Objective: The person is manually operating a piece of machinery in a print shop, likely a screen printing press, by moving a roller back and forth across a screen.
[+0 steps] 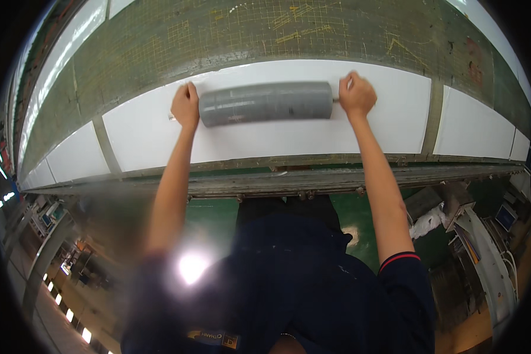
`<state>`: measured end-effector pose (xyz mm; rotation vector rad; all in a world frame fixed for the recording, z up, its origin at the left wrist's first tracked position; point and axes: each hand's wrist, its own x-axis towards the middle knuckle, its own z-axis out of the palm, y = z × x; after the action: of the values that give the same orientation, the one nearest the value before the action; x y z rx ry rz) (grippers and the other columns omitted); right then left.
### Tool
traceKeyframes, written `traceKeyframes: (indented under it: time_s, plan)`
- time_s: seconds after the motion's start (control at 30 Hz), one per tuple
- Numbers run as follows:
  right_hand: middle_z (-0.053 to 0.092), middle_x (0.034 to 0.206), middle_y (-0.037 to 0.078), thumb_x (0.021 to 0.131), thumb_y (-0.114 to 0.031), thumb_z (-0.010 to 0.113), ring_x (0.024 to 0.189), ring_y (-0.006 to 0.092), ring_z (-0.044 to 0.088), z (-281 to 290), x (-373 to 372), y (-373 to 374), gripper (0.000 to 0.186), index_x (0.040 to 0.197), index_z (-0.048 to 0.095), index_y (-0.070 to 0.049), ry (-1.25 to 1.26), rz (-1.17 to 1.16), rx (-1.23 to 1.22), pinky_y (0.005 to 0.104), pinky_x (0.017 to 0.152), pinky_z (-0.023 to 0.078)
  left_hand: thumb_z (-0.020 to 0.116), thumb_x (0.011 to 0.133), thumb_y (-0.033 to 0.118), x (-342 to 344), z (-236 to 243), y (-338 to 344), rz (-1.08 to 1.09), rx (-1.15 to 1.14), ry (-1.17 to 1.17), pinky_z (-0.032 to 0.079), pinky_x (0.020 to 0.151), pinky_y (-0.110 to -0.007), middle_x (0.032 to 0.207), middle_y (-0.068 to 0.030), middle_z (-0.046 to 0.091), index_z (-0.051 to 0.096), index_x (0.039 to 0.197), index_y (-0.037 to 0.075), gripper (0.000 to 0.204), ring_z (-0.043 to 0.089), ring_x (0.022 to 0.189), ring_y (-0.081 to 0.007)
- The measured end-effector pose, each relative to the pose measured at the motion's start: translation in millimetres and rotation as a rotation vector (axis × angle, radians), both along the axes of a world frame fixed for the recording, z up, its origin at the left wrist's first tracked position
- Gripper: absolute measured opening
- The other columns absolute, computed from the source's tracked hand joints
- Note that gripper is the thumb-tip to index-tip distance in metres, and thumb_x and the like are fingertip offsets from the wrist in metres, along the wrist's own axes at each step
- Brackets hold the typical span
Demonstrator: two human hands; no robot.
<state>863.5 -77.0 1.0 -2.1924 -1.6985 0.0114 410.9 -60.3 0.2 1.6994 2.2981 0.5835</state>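
Left hand [185, 105]: fingers curled shut round the left-end handle of the grey roller [266, 103], knuckles up, a bit of thin metal handle poking out on the hand's outer side. Right hand [356, 94]: fingers also wrapped closed, on the right-end handle; a short piece of the axle shows between fist and roller end. Both fists sit just beside the roller's ends, both arms stretched out straight from the lower part of the view.

Roller: grey cylinder, lying crosswise, slightly bowed by the lens, resting on the big white panel [265, 141] about in its upper middle. Surface has faint bands and a small dark mark; contact with the panel looks full along its length, but can't tell for sure.

White panel lies flat on the green worktop [230, 35], which has a yellowish grid and scribbled marks on it. More white panels either side in a row: one to the left [76, 156], one to the right [475, 124], thin gaps of green between them. A metal rail [336, 180] runs along the worktop's near edge.

Person wears a dark short-sleeved top, red trim on the right sleeve [398, 259]. Green floor [218, 215] under the edge; white machine parts [478, 236] lower right; lower left blurred.
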Motion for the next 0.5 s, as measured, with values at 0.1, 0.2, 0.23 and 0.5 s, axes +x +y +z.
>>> traceKeyframes:
  time_s: [0.1,0.2,0.23,0.5]
  plan:
    - [0.057,0.063,0.011,0.082,-0.025,0.060,0.058,0.0359,0.058,-2.7,-5.4,-81.5,0.017,0.069,0.058,-0.014,-0.018,0.019,-0.046,0.0499,0.051,0.041,0.048,0.104,0.032,-1.3,3.9,-74.6,-0.098,0.057,0.067,0.043,0.065,-0.048,0.075,-0.0141,0.060,0.058,0.076,0.005,0.041,0.060,0.071,-0.0378]
    - [0.057,0.063,0.012,0.085,-0.026,0.056,0.062,0.0363,0.057,0.3,-10.3,-146.7,0.021,0.069,0.056,-0.011,-0.054,0.042,-0.049,0.0498,0.058,0.043,0.046,0.103,0.028,-3.5,-1.1,-140.2,-0.210,0.082,0.240,0.042,0.067,-0.047,0.072,-0.0118,0.057,0.054,0.072,0.007,0.039,0.059,0.074,-0.0329]
    - [0.058,0.064,0.013,0.085,-0.025,0.055,0.064,0.0356,0.058,2.3,-9.1,-166.2,0.022,0.069,0.057,-0.010,-0.069,0.092,-0.051,0.0492,0.062,0.044,0.047,0.102,0.027,-2.8,-0.4,-161.0,-0.238,0.073,0.228,0.042,0.069,-0.046,0.074,-0.0095,0.059,0.057,0.073,0.007,0.037,0.061,0.079,-0.0299]
    - [0.062,0.067,0.016,0.094,-0.027,0.056,0.069,0.0384,0.060,4.8,5.6,-248.7,0.033,0.071,0.067,-0.007,0.052,0.295,-0.183,0.0507,0.070,0.044,0.041,0.106,0.028,-9.4,1.4,-264.3,-0.254,-0.162,0.238,0.045,0.077,-0.048,0.067,-0.0171,0.065,0.064,0.063,0.003,0.055,0.061,0.066,-0.0377]
